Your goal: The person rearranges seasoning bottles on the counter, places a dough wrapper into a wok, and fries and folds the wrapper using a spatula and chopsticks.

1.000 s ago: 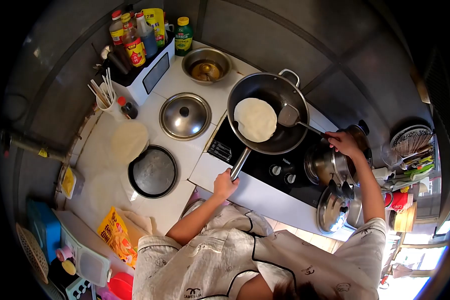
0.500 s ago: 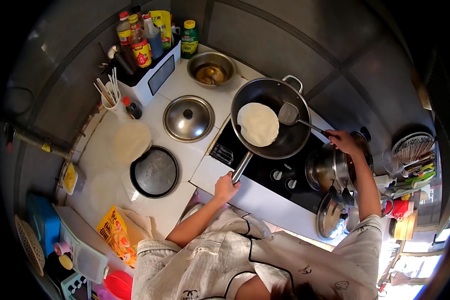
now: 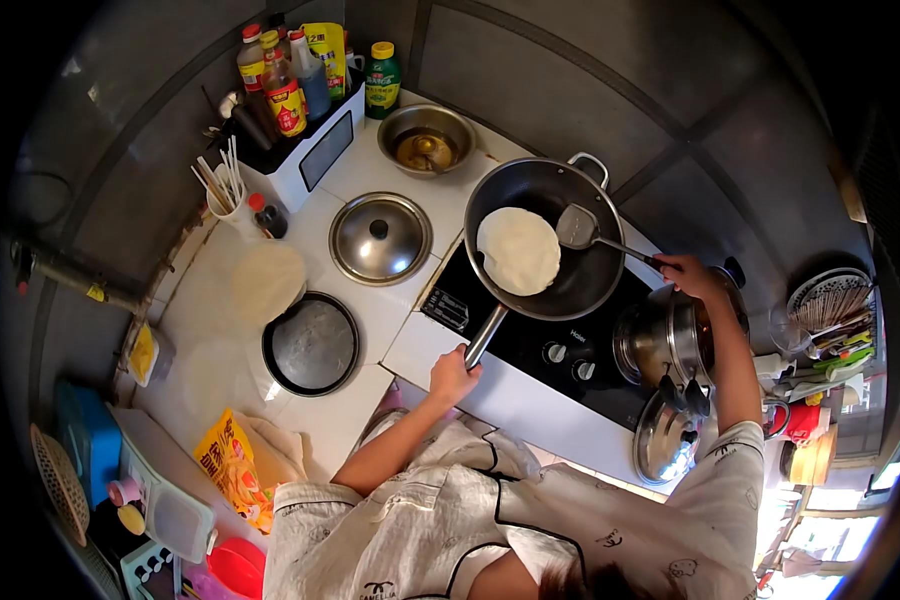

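Observation:
My left hand (image 3: 455,376) is closed around the long metal handle of a dark wok (image 3: 595,285), which sits on the black cooktop (image 3: 530,338). In my right hand (image 3: 688,277) is the dark grip of a spatula (image 3: 577,227), its flat metal blade resting inside the wok. A round, pale flatbread (image 3: 519,251) lies in the left part of the wok, just left of the blade. Its top is whitish and slightly uneven.
Left of the cooktop are a domed steel lid (image 3: 380,238), a round black pan (image 3: 311,344) and another pale dough round (image 3: 268,282). A steel bowl (image 3: 427,140) with brown liquid stands behind. A steel pot (image 3: 675,335) sits on the right, beside another lid (image 3: 666,440).
Almost nothing differs. The whole view has shifted by a few pixels; both hands keep their grips, and the flatbread and spatula hold their places in the wok.

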The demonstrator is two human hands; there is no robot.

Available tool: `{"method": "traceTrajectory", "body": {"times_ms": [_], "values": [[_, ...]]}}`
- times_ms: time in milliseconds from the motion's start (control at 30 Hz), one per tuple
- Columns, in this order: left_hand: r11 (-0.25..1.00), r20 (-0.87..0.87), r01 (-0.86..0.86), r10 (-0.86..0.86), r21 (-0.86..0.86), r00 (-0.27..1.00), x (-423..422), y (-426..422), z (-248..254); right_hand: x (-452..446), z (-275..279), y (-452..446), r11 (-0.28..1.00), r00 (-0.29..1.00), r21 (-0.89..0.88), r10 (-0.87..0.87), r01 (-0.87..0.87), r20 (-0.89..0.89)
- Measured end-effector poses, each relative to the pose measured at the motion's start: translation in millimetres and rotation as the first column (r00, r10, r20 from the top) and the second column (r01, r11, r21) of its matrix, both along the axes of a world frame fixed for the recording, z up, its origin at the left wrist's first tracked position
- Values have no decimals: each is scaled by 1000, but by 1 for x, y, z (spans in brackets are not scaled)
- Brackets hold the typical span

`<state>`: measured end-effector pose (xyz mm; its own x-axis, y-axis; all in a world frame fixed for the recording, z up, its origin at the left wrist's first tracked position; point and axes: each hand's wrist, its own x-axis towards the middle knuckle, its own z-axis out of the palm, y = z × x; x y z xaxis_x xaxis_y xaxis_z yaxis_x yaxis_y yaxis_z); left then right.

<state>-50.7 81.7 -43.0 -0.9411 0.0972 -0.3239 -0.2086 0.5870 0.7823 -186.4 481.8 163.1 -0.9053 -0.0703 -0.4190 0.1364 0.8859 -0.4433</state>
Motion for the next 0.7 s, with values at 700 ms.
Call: {"method": "traceTrajectory", "body": {"times_ms": [700], "values": [[997,-36,-64,66,53,997,2,1,-3,-4,-14,4,971,961,226,136,-81,-239]]}}
